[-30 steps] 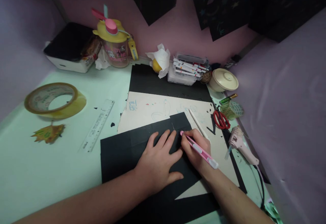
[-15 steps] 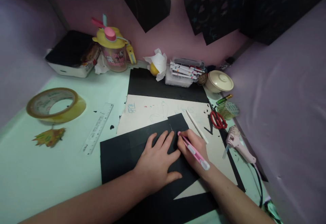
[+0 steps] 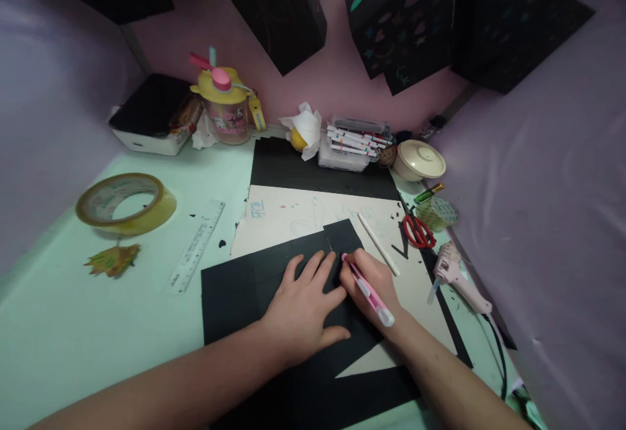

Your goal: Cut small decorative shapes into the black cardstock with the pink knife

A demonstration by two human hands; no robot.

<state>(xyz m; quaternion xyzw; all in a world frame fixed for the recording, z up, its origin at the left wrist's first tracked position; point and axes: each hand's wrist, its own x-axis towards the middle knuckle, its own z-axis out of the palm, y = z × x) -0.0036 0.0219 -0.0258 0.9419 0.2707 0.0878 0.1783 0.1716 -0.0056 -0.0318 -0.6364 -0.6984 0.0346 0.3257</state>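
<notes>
My left hand [image 3: 303,309] lies flat, fingers spread, pressing a black paper sheet [image 3: 235,290] down on a beige board [image 3: 293,215]. My right hand [image 3: 374,286] grips a pink craft knife [image 3: 368,290], its tip touching the black sheet just right of my left fingertips. A thin pale line runs up the black sheet above the knife tip. A white stick [image 3: 377,243] lies on the board just beyond my right hand.
Red scissors [image 3: 417,230], a pink glue gun [image 3: 457,276] with its cord and a beige lidded bowl [image 3: 418,160] sit at the right. A tape roll [image 3: 126,202], clear ruler [image 3: 195,245] and paper leaf [image 3: 112,260] lie left. Markers [image 3: 355,143], a yellow-lidded bottle [image 3: 225,104] and a box [image 3: 154,115] line the back wall.
The view has tilted up and shifted slightly. My right hand has drawn the pink knife a little toward me along the black sheet. My left hand stays pressed in place.
</notes>
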